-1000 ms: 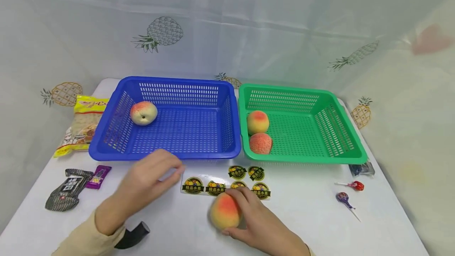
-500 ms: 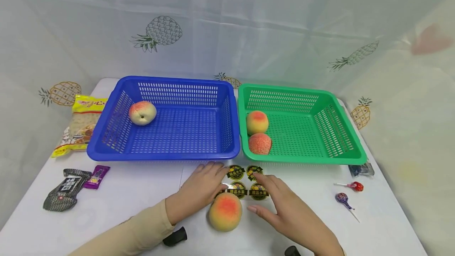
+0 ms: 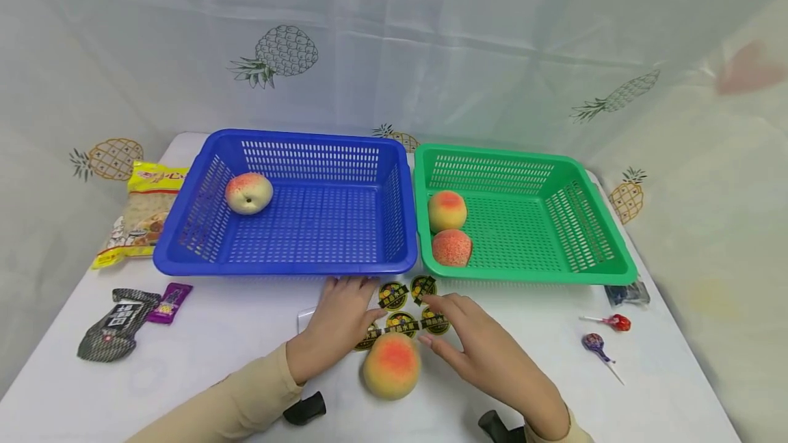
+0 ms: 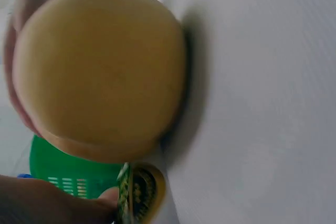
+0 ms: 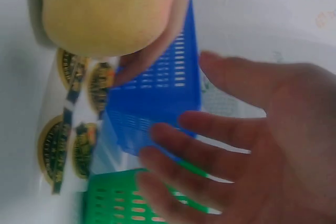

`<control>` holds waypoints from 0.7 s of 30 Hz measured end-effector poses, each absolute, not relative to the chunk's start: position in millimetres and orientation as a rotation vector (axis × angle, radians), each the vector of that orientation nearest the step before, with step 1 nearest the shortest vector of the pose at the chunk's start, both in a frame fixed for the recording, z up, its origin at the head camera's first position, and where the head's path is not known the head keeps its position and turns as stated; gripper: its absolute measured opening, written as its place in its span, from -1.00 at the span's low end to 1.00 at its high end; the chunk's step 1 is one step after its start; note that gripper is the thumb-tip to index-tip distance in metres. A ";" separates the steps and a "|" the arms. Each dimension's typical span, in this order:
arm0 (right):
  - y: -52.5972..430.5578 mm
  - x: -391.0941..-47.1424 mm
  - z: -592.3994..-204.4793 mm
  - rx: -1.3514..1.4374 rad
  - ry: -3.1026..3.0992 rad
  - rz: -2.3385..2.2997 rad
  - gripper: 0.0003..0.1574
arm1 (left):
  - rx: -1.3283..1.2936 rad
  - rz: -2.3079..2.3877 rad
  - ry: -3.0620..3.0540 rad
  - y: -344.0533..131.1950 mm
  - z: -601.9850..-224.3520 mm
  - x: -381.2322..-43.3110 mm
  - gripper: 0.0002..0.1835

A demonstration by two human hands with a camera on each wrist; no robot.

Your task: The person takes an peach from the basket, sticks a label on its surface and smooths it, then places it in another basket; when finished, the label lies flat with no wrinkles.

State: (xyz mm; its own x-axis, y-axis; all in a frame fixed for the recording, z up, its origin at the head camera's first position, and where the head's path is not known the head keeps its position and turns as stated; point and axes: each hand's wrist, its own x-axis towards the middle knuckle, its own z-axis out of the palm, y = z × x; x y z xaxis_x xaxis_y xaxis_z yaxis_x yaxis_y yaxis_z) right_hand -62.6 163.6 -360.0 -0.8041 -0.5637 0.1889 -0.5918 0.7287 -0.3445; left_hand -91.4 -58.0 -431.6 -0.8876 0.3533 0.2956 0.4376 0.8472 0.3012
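On the table in the head view, a yellow peach with a red blush [image 3: 391, 366] sits in front of a sheet of round fruit stickers [image 3: 394, 296]. My left hand [image 3: 341, 320] lies over the left part of the sheet, fingers extended toward the blue basket [image 3: 286, 269] and thumb beside the stickers. To the right of the peach, my right hand [image 3: 492, 351] hovers with spread fingers, its fingertips at the sheet's right end. Nothing is in its grasp in the right wrist view. The peach [image 4: 100, 72] fills much of the left wrist view.
One pale peach [image 3: 249, 193] lies in the blue basket. The green basket [image 3: 529, 276] beside it holds two peaches [image 3: 447, 210]. Snack packets [image 3: 120, 323] lie at the left, near a yellow bag [image 3: 144, 214]. Two lollipops [image 3: 594, 342] are at the right.
My right hand has let go of the peach and moved right, then slightly back left. My left hand has come right onto the sticker sheet, which has since slid left.
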 end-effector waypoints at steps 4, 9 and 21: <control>158.8 -72.6 -363.7 0.995 -2.740 0.635 -0.56 | -0.605 -0.917 -2.826 -61.8 -420.4 -93.9 -0.54; 151.4 -78.6 -366.6 0.980 -2.694 0.611 -0.65 | -0.616 -1.253 -2.869 -67.5 -404.5 -95.7 -0.67; 137.4 -79.5 -370.2 0.870 -2.676 0.470 -0.69 | -0.800 -1.268 -2.828 -67.9 -392.0 -89.6 -0.71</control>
State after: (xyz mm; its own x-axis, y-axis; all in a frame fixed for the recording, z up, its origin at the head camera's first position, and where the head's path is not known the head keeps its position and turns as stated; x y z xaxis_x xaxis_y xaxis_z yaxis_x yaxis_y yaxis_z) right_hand -79.5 137.4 -370.2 -0.7765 -0.5135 0.3653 -0.6072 0.7646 -0.2161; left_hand -89.6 -67.9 -392.0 -0.8733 0.4649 0.1455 0.4178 0.5613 0.7144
